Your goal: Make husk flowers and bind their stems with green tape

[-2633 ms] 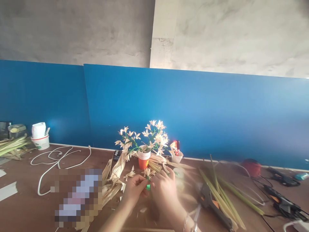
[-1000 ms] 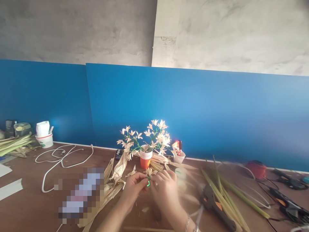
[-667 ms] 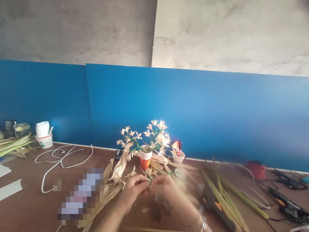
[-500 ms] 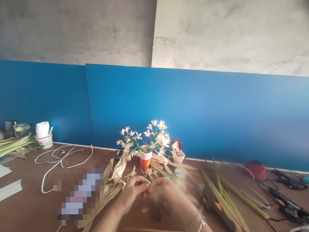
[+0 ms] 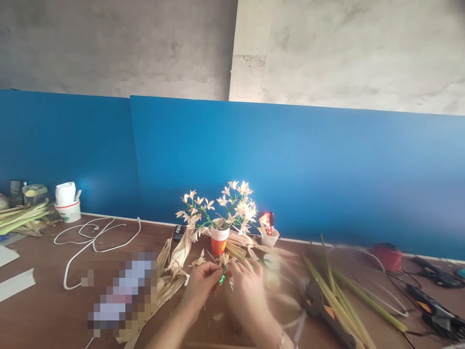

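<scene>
My left hand (image 5: 200,286) and my right hand (image 5: 246,291) meet low in the middle of the view, both pinched on a small pale husk flower (image 5: 224,261) with a green-wrapped stem (image 5: 221,279). The left fingertips hold the stem from the left. The right fingers press on it from the right, and a green strip shows between the two hands. Just behind them stands an orange paper cup (image 5: 218,239) with a spray of pale flowers (image 5: 221,206) on green stems.
Dried corn husks (image 5: 174,264) lie left of my hands. A glue gun (image 5: 319,310) and long green stalks (image 5: 341,295) lie to the right, with black cables (image 5: 428,300) and a red spool (image 5: 386,256). A white cord (image 5: 90,237) and white cup (image 5: 67,206) sit far left.
My right hand turned over the stem and came back, knuckles now up again beside the left hand. The flower has stayed between both hands.
</scene>
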Motion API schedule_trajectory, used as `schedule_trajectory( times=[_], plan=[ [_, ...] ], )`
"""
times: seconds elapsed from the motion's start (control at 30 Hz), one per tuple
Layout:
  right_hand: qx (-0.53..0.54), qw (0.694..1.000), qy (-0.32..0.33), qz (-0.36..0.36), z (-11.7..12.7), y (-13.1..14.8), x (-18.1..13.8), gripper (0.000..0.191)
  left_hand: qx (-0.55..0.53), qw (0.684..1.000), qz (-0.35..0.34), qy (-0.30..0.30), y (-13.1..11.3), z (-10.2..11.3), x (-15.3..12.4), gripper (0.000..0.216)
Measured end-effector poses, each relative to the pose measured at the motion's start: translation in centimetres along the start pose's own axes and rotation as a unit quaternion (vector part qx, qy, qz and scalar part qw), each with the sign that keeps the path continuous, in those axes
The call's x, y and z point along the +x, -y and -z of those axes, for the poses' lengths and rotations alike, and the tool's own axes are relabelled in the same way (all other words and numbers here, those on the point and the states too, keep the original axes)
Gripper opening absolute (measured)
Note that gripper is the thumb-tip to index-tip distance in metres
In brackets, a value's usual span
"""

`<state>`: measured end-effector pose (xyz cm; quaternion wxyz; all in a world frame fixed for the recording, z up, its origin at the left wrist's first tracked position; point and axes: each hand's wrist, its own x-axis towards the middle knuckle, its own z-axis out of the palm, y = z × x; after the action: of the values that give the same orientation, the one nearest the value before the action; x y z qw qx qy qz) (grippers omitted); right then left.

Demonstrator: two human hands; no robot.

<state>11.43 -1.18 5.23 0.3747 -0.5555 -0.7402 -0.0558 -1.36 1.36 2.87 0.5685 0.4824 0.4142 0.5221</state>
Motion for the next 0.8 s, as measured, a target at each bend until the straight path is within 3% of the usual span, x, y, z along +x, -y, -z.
schedule_trajectory(
  times=[0.2,0.53,0.67,0.8],
  plan=[
    [-0.019,0.997,-0.047,0.062,-0.7,-0.7,-0.1,0.018,-0.001,1.000,0.029,-0.003,-0.2,0.0,0.3,0.035],
    [0.075,0.996,-0.049,0.028,0.0,-0.7,0.4,0.018,-0.005,1.000,0.010,0.015,-0.9,0.4,-0.2,0.035],
    [0.119,0.993,-0.013,-0.003,0.5,-0.5,0.7,0.019,-0.002,1.000,-0.008,0.025,-1.4,0.4,-0.4,0.030],
    [0.229,0.963,0.110,-0.095,1.5,-0.4,1.2,0.020,-0.017,0.999,-0.022,0.038,-2.0,0.4,-0.4,0.029]
  ],
)
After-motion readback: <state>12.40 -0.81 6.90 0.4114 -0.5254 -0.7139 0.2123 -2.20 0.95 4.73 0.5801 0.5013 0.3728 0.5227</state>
